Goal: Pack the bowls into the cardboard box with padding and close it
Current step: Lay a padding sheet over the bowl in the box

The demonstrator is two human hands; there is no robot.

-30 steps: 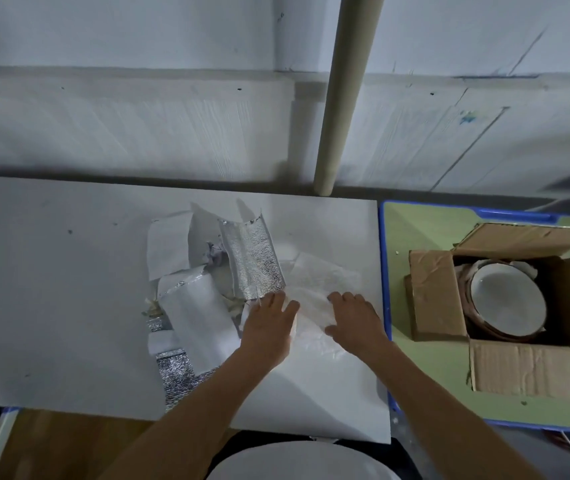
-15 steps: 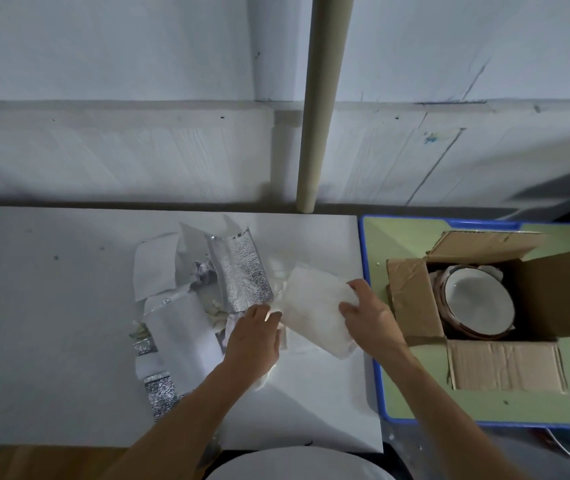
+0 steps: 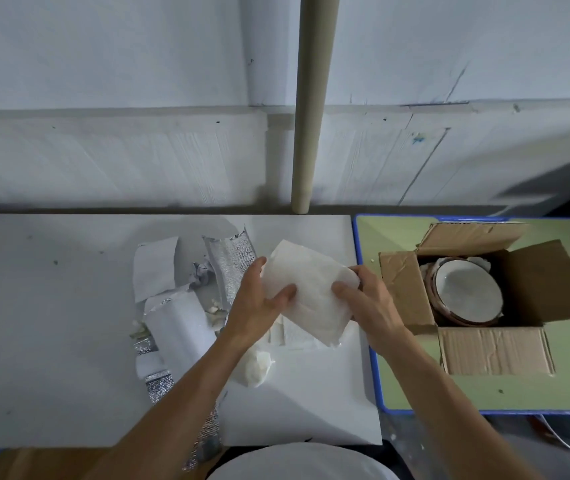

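Padding sheet had come up off the table.
Left hand and right hand pinched its edges, bound for the bowls in the box.

A single head-worn wide-angle camera looks forward and steeply down from above the white surface, close to the person's forearms. It faces a pale wall. The open cardboard box sits at the right edge.

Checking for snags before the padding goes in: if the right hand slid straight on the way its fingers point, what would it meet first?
The right hand points up-left, so it would probably first meet the white foam sheet it already grips, then the left hand. Depth is unclear.
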